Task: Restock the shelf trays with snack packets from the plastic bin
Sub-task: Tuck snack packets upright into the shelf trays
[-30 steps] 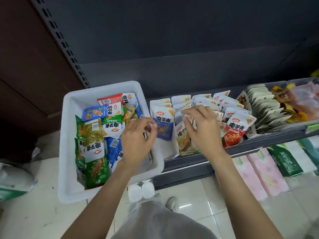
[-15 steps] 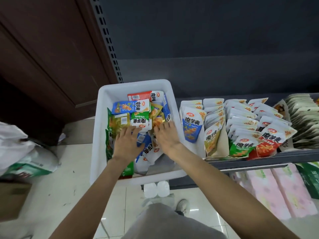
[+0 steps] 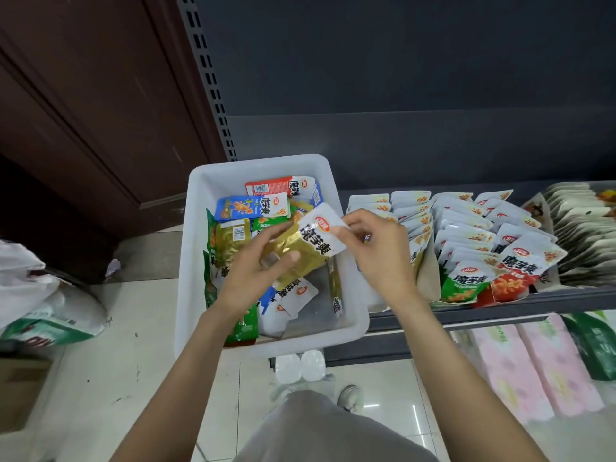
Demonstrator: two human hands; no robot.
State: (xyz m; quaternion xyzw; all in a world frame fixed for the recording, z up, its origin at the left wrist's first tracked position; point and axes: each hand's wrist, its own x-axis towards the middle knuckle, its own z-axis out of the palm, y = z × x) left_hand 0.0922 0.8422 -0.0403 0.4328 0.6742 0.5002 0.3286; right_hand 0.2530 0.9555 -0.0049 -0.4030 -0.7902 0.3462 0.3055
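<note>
At the far left, white and green sacks (image 3: pixel 43 305) lay on the tiled floor (image 3: pixel 110 388) below a dark wooden door (image 3: pixel 83 111). Right of them a white plastic bin (image 3: pixel 190 261) sat at the left end of the shelf (image 3: pixel 500 310), holding loose snack packets (image 3: pixel 250 208) in blue, red, green and gold.

The left hand (image 3: pixel 256 271) was raised over the middle of the bin, its fingers curled round the lower gold part of a gold packet (image 3: pixel 300 248), thumb on its front. The packet was tilted, its white top pointing up and to the right, clear of the ones lying under it.

The right hand (image 3: pixel 380 248) was just beside it, over the bin's right rim, thumb and forefinger pinching the packet's white top corner, the other fingers loosely bent.

Further right, shelf trays (image 3: pixel 430 281) stood side by side, packed with upright white-topped packets (image 3: pixel 466 228); green and red ones faced forward at the front. Beyond them, at the far right, a row of pale packets (image 3: pixel 583 235) leaned in a stack. Under the shelf lay pink packs (image 3: pixel 533 368) and a green one (image 3: pixel 596 345).
</note>
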